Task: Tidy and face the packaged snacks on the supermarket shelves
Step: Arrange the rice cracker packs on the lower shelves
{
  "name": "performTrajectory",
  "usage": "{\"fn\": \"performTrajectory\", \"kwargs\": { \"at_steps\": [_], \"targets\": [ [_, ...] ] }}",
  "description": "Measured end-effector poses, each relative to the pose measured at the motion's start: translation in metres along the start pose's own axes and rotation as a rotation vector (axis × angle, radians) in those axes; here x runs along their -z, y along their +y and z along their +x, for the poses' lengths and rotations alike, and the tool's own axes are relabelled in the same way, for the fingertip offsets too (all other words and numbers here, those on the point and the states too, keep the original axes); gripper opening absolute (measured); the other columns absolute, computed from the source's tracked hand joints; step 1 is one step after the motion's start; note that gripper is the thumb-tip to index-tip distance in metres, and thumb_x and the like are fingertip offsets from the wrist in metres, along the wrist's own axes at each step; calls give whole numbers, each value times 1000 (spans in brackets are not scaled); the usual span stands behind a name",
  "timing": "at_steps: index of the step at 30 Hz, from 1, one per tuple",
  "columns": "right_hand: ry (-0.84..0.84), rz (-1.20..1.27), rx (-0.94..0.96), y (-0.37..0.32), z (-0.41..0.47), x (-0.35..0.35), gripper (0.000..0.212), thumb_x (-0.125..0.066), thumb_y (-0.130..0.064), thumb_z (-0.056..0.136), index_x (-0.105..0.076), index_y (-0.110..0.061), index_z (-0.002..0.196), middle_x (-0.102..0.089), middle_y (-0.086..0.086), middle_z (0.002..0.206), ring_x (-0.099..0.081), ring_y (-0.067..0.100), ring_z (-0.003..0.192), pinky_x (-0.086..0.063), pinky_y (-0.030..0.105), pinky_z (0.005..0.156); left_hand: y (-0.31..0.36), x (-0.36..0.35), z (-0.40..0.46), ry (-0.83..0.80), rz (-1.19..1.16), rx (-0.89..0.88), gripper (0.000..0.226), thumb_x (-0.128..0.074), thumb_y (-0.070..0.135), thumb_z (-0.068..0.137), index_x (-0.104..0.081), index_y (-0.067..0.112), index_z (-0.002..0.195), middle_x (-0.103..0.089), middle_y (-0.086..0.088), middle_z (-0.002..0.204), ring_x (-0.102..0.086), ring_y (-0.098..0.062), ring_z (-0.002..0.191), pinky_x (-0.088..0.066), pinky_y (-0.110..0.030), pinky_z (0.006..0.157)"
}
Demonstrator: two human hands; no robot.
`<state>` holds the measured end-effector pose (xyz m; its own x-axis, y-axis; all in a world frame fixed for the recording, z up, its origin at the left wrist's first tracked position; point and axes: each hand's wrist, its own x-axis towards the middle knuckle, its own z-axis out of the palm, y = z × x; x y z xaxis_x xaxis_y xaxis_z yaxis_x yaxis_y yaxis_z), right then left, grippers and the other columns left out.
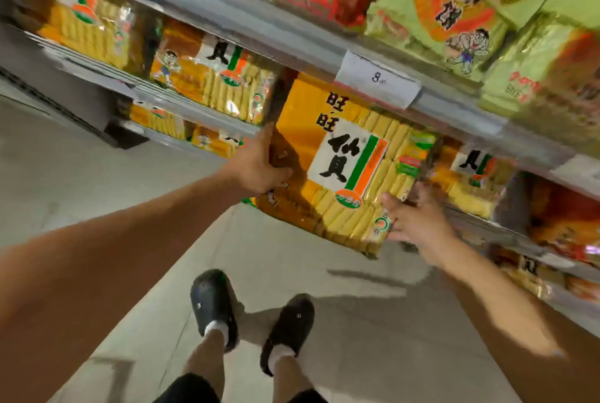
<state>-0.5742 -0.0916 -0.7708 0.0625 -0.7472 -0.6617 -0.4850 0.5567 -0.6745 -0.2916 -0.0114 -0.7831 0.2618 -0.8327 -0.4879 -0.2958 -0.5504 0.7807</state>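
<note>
Head view looks down the aisle at a big orange cracker bag (pixel 344 162) held between both hands at the front of the middle shelf (pixel 470 212), just under the price tag (pixel 378 79) on the shelf edge above. The left hand (pixel 259 169) grips the bag's left side, thumb on the printed face and the other fingers curled behind it; the right hand (pixel 418 224) has its fingers spread and fairly straight against the lower right corner, though blur hides whether any of them hook round the edge. The bag is tilted in this view, its lower end hanging out past the shelf lip over the floor (pixel 324 289). Its printed face is turned out toward the aisle, and its long axis runs from the upper left by the price tag down to the lower right corner, with the writing reading top to bottom along it. To do this step well, I would judge it best to steady both sides evenly, stand the bag upright, then slide it back until its face sits flush with the neighbouring cracker bags (pixel 214 81). Squeezing hard risks breaking the crackers inside, and a one-sided push would likely twist it.
</note>
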Motion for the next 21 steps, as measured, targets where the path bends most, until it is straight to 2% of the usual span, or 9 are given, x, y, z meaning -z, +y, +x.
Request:
{"fn": "performTrajectory", "kwargs": {
  "at_steps": [5,8,10,12,13,15,17,19,21],
  "targets": [
    [83,4,160,-27,58,3,33,-67,-15,90,-51,-25,117,-68,0,112,-70,20,86,-58,34,58,19,0,70,-62,-115,-57,100,-73,10,79,-8,21,155,-56,-23,129,-57,-45,114,-51,-52,82],
    [68,28,251,-36,86,5,38,-72,-5,82,-55,-6,116,-67,8,102,-68,23,80,-55,43,67,26,-1,98,-6,-229,-113,68,-65,12,66,-40,6,128,-62,-14,104,-63,-28,89,-49,-23,55],
    [95,3,266,-39,100,4,35,-72,-8,83,-56,1,112,-64,11,103,-65,28,88,-55,49,79,25,-5,111,37,-260,-147,52,-63,6,66,-44,11,114,-58,-11,94,-59,-21,78,-47,-23,50],
    [136,-44,272,-42,111,1,35,-71,-15,85,-60,0,115,-67,13,107,-67,31,95,-56,49,85,21,-10,121,71,-251,-186,45,-64,-3,76,-46,15,113,-61,-8,94,-60,-18,82,-54,-31,62],
    [154,-62,269,-43,115,0,35,-70,-17,86,-61,-3,117,-69,11,107,-68,31,94,-57,45,82,20,-11,127,80,-236,-213,44,-62,-5,78,-48,16,114,-62,-4,93,-61,-15,83,-55,-28,65],
    [209,-53,303,-43,121,0,36,-72,-18,84,-61,-13,118,-70,3,103,-70,24,83,-59,31,60,21,-13,137,82,-234,-257,47,-62,-4,78,-51,17,118,-65,-3,94,-62,-12,84,-56,-25,67],
    [292,-58,376,-43,124,1,38,-74,-20,81,-60,-21,116,-70,2,103,-67,21,68,-46,20,43,22,-16,142,107,-246,-287,50,-62,0,76,-52,17,121,-66,-10,102,-62,-14,87,-59,-34,76],
    [334,-71,422,-41,125,0,42,-74,-18,79,-57,-23,117,-69,3,106,-67,27,65,-47,24,45,19,-22,142,103,-238,-316,61,-64,0,74,-44,21,129,-64,-4,106,-61,-12,94,-58,-39,84],
    [339,-85,441,-36,127,-6,46,-73,-12,79,-55,-24,120,-69,-1,109,-69,32,81,-57,37,59,11,-29,141,56,-210,-335,81,-65,-5,74,-28,23,141,-57,7,110,-58,-11,106,-55,-36,91]
  ]
}}
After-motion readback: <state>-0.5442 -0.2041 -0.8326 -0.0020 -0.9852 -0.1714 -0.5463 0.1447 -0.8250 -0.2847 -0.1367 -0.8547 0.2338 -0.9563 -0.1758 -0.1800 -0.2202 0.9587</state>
